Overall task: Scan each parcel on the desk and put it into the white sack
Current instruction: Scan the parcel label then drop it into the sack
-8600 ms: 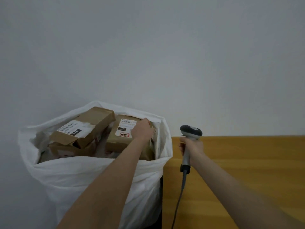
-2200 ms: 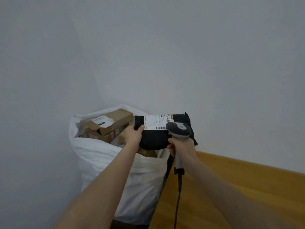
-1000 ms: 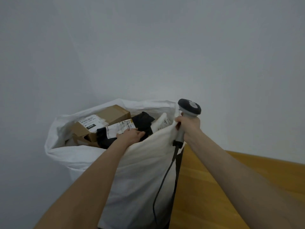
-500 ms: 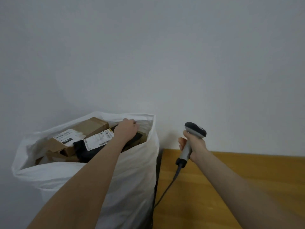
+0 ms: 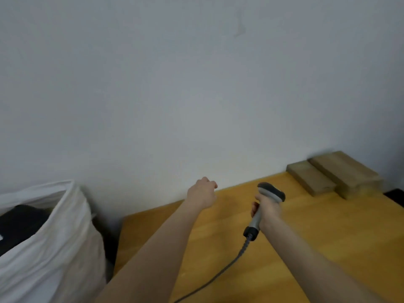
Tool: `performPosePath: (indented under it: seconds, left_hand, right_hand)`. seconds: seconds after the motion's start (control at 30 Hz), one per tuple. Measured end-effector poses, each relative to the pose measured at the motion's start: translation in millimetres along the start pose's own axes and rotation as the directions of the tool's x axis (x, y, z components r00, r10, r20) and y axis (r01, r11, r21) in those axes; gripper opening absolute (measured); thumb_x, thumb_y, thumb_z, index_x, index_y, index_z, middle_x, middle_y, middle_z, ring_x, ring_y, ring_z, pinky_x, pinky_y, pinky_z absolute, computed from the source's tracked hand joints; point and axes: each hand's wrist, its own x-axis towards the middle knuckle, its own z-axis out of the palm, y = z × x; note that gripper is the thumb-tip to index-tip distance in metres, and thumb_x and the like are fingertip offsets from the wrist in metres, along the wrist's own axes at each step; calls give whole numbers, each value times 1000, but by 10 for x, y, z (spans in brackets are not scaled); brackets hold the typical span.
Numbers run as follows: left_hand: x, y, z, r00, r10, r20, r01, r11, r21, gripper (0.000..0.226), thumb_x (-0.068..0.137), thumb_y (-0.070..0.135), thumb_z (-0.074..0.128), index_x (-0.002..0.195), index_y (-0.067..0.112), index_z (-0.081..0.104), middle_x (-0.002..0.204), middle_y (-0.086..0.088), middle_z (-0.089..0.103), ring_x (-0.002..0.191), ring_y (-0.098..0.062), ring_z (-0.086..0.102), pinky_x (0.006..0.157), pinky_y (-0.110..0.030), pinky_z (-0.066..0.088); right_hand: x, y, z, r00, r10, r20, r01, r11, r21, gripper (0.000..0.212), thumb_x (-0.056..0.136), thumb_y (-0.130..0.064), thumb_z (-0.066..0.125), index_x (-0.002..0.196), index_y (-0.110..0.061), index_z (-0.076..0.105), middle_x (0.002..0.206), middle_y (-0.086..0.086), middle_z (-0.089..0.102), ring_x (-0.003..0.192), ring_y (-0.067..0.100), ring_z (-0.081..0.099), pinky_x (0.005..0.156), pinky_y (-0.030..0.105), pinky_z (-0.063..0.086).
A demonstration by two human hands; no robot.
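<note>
On wooden surface point(image 5: 306, 254), far right: two brown boxes point(image 5: 311, 181), likely parcels left to scan. In white sack point(image 5: 56, 248), black parcel point(image 5: 19, 221) stowed. Left grip point(image 5: 202, 195) loose, empty; right grip point(image 5: 267, 212) grasping scanner point(image 5: 272, 191).

Lower left: white sack point(image 5: 54, 248), standing just off the left end of the desk point(image 5: 328, 237), mouth open, fabric crumpled, partly cut by the frame edge. I see a black parcel point(image 5: 19, 221) lying in its mouth, top showing above the rim. Two flat brown cardboard parcels sit at the desk's far right corner, near the wall. The left parcel point(image 5: 310, 179) is lower, the right parcel point(image 5: 346, 173) taller; they lie side by side, touching, plain tops up. I can't make out labels. The grey scanner point(image 5: 271, 192) has a dark head and stands roughly upright above the desk, gripped by the right hand point(image 5: 267, 212), cable trailing toward me.
</note>
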Motion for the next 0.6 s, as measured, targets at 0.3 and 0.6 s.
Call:
performPosePath:
  seconds: [0.3,0.6]
  left_hand:
    - [794,1311,528,967,192,165,-191,981,-22,45,97,30,50,140,20,44,142,-7,39,128,-26,44,101,-39,42]
    - [1391,2550,1096,918,305,254,-299,952,-66,51,94,38,54,140,18,43,138,-8,42,124,-26,46,97,-38,44]
  right_hand:
    - [561,-526,-1164,960,-33,-278,42,999,25,24,89,-11,64,67,-5,57,59,8,56,52,20,50,57,33,44]
    - [1283,-912,-2048,898,-7,-440,32,998,49,21,87,-12,66,69,-3,60,60,9,59,53,20,53,58,33,47]
